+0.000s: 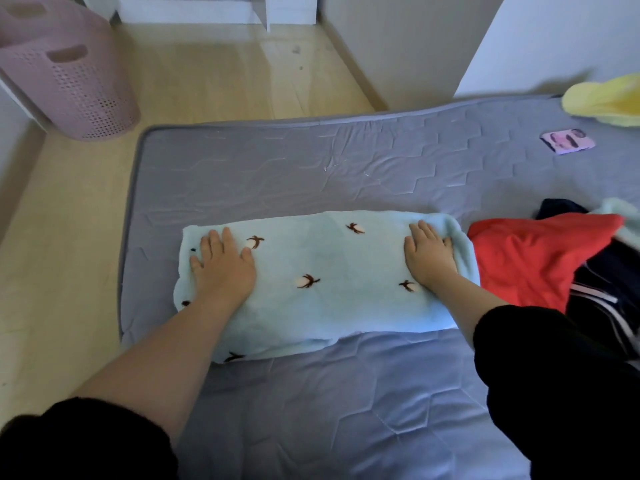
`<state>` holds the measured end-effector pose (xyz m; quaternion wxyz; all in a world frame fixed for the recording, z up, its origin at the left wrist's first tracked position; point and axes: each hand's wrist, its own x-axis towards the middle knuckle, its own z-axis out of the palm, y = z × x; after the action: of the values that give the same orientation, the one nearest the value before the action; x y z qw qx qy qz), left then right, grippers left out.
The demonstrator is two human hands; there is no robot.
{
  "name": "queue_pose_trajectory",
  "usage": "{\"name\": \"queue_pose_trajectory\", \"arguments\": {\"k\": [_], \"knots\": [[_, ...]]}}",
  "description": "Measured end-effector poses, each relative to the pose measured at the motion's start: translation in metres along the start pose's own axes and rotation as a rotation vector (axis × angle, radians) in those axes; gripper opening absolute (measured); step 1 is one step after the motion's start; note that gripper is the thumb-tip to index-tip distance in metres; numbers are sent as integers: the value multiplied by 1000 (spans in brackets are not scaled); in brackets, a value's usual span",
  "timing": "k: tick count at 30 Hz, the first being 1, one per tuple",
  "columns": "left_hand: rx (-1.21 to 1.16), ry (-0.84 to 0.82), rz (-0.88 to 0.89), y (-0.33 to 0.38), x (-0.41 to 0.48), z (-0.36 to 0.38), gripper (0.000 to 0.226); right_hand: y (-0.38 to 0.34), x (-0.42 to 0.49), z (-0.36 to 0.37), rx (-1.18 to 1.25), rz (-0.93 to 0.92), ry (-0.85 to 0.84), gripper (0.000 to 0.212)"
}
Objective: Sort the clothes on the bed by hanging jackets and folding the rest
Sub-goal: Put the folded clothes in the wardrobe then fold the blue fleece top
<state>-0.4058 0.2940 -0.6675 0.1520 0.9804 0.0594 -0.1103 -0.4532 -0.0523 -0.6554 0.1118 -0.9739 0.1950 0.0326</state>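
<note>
On the grey bed the folded light-blue fleece lies near the left edge, just beside a red garment. Your left hand and right hand press flat on its two ends, fingers straight, grasping nothing.

Light-blue garment: fluffy fleece, matt. Bed cover: grey quilted cloth, faint sheen. Red garment: smooth cloth. Laundry basket, far left: pink perforated plastic, matt. Floor: pale wood, glossy.
</note>
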Motion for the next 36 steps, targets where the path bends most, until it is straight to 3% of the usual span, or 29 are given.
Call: {"name": "queue_pose_trajectory", "arguments": {"k": [2, 4, 6, 9, 13, 18, 21, 24, 27, 31, 36], "knots": [[-11, 103, 110, 23, -14, -6, 58, 0, -9, -3, -39, -49, 205, 37], [-26, 175, 306, 49, -31, -10, 60, 1, -14, -5, -50, -28, 291, 33], [-2, 167, 521, 79, -51, -10, 62, 6, -10, -13, 17, 82, 243, 41], [102, 5, 702, 110, -77, 3, 66, 22, 3, -30, 109, 251, 104, 63], [236, -85, 684, 106, -69, 19, 69, 42, 17, -44, 502, 363, -165, 77], [254, -139, 655, 106, -57, 30, 69, 60, 24, -47, 646, 467, -357, 73], [272, -146, 649, 105, -56, 36, 69, 60, 27, -49, 683, 566, -429, 76], [269, -167, 648, 106, -53, 35, 69, 60, 23, -54, 745, 630, -510, 63], [278, -179, 651, 108, -56, 32, 69, 57, 18, -65, 762, 618, -605, 62], [300, -188, 650, 108, -60, 27, 68, 50, 13, -79, 753, 565, -789, 82], [328, -214, 638, 111, -63, 24, 68, 39, 7, -80, 751, 517, -831, 76]]}}
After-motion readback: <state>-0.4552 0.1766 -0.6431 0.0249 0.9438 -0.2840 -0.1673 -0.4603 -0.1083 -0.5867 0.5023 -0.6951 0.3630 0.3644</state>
